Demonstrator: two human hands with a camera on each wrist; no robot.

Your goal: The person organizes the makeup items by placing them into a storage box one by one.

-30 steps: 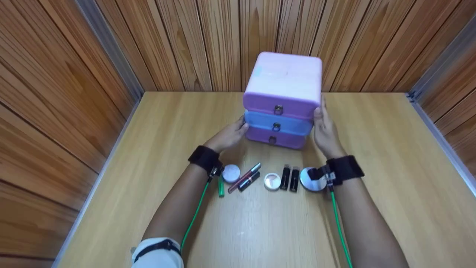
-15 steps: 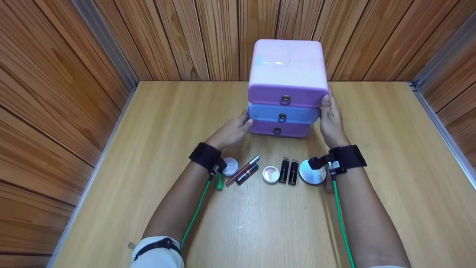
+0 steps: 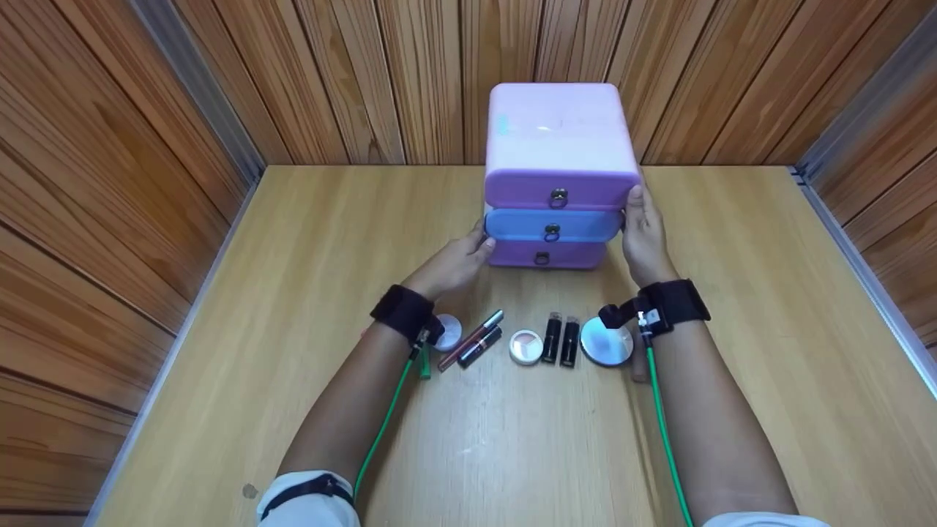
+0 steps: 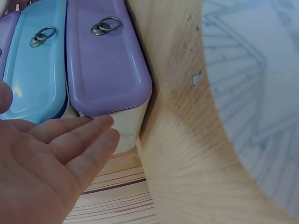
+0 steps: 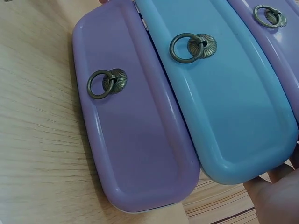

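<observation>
A three-tier drawer box [image 3: 556, 132] stands toward the back of the table, with a pink top, a purple upper drawer [image 3: 523, 190], a blue middle drawer [image 3: 512, 225] and a purple lower drawer [image 3: 512, 255]. Each drawer front carries a small bronze ring pull [image 5: 108, 83]. My left hand [image 3: 454, 267] rests against the left side with fairly straight fingers, seen at the lower drawer's edge in the left wrist view. On the other side my right hand [image 3: 644, 241] presses the wall, thumb near the front corner and the other fingers mostly hidden behind it. The drawers are closed.
Cosmetics lie in a row before the box: a pale round case [image 3: 447, 333], a green tube [image 3: 425, 363], two slim tubes [image 3: 468, 342], a small round compact [image 3: 525, 347], two black lipsticks [image 3: 561, 340] and a large shiny round compact [image 3: 606, 342]. Wooden walls [image 3: 424, 80] surround the table.
The box has turned from a slant to face nearly straight forward and sits slightly farther back. Both hands have stayed at its sides. The head view has shifted a little.
</observation>
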